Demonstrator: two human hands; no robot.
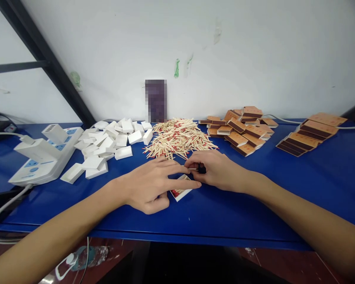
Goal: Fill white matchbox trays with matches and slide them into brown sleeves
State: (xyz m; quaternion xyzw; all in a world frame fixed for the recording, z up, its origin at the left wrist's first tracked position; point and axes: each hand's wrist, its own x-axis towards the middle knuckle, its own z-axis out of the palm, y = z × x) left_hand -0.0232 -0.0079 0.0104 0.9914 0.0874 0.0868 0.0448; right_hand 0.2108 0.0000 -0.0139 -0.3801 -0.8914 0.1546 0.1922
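A small white matchbox tray (182,194) holding red-tipped matches lies on the blue table, partly covered by my left hand (158,183). Two fingers of that hand stretch over the tray toward the right, while its thumb is bent beside it. Just past the tray, my right hand (215,169) is closed in a pinch on a thin pale matchstick (193,169). Something small and black (201,168) shows inside its curled fingers, too hidden to name. Directly behind both hands rises a heap of loose red-headed matches (180,138).
White empty trays (106,142) are piled at left, beside a white power strip (51,157) with plugs. Orange-brown matchbox sleeves (245,130) lie heaped at right, with a leaning row of sleeves (312,132) farther right. A blurred dark panel (156,100) stands against the wall.
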